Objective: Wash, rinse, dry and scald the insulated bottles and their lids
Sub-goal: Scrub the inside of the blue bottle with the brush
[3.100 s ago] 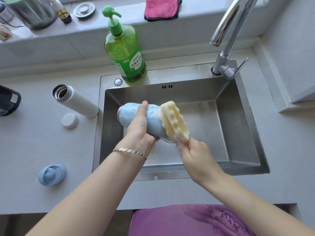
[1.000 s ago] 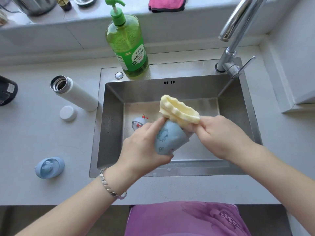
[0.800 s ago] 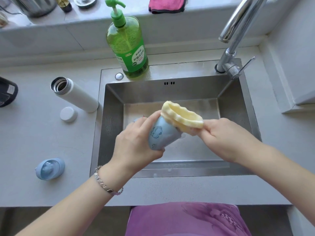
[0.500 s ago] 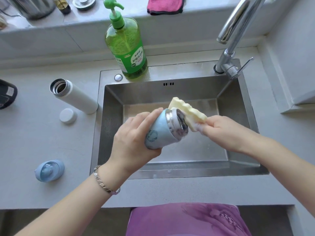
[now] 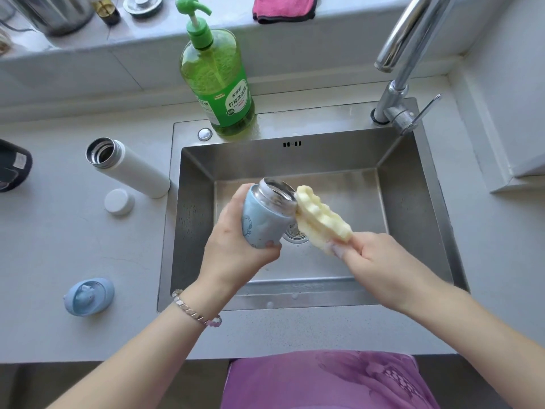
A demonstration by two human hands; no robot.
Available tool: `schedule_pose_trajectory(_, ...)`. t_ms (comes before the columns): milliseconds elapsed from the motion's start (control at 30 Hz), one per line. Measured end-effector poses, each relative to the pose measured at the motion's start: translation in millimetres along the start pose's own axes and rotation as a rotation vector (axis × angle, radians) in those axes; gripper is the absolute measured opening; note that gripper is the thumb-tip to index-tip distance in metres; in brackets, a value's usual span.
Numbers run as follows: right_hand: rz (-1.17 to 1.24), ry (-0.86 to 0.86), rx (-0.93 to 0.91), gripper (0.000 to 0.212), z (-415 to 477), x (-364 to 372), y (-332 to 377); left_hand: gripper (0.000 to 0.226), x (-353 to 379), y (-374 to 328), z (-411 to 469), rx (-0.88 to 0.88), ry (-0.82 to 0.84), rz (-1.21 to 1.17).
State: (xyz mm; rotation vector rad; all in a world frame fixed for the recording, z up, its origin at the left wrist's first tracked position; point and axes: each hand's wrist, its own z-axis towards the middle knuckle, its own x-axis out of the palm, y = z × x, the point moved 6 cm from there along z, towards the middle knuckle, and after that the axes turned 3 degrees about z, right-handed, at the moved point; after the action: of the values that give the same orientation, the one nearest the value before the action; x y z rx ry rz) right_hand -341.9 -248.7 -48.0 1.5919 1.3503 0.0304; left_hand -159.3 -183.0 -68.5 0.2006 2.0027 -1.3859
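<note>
Over the steel sink [image 5: 413, 202], my left hand [image 5: 236, 249] grips a small light-blue insulated bottle [image 5: 265, 216], its open steel mouth tilted up and away. My right hand [image 5: 374, 261] pinches a pale yellow wavy sponge [image 5: 321, 219], whose far end touches the bottle's steel rim. On the counter to the left stands a white bottle [image 5: 129, 169] with its mouth open. Its white lid [image 5: 119, 201] lies in front of it. The blue lid [image 5: 88, 296] rests nearer the counter's front edge.
A green pump bottle of dish soap [image 5: 218, 84] stands behind the sink, the faucet [image 5: 404, 60] at the back right. A pink cloth [image 5: 284, 8] and metal items lie on the ledge. A dark object [image 5: 13, 165] sits at the far left edge.
The bottle has been turned from lying sideways to mouth up. The sponge came off the bottle's end and now touches the rim from the right.
</note>
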Motion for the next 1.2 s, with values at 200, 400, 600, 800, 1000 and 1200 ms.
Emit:
schedule_pose_trajectory(200,-0.071,0.026,0.088,0.022,4,-25,-14,0.087,-5,2,-2,0.071,0.050,0.112)
schedule_pose_trajectory(400,-0.280,0.258,-0.050,0.012,2,-31,-1,0.085,-7,0,-4,0.315,0.129,0.335)
schedule_pose_trajectory(600,-0.278,0.184,-0.274,0.018,10,-35,24,0.084,-1,-5,-10,0.509,0.086,0.411)
schedule_pose_trajectory(800,-0.475,0.023,-0.381,0.035,6,-28,33,0.085,8,-7,-14,0.456,0.126,0.294)
schedule_pose_trajectory(1000,-0.635,-0.231,-0.544,0.026,-5,-47,26,0.089,-2,11,-14,0.271,0.173,0.263)
schedule_pose_trajectory(1200,-0.711,-0.155,-0.403,0.035,-7,-54,25,0.090,-17,18,-8,0.265,0.119,0.326)
